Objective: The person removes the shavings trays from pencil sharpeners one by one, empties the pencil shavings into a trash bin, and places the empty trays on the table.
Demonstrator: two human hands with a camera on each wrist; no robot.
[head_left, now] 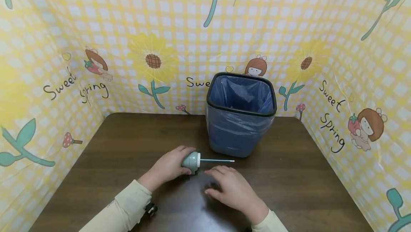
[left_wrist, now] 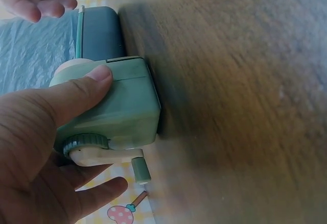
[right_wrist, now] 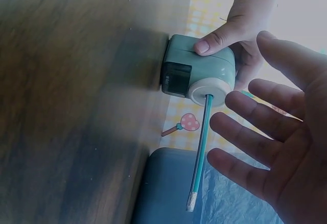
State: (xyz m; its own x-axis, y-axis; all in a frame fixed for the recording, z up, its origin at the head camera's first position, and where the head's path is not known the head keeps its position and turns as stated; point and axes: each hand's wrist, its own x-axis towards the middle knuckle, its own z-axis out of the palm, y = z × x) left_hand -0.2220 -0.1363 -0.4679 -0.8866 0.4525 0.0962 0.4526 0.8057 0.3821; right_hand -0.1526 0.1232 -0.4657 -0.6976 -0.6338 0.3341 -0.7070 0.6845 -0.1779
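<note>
Green smooth boxy sharpener, slender pencil

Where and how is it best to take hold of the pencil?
Probably with a pinch near the pale end of the pencil, coming from the person's near right: it is slim, roughly level and sticks out rightward from the sharpener, leaving that end free, while the bin stands beyond.
</note>
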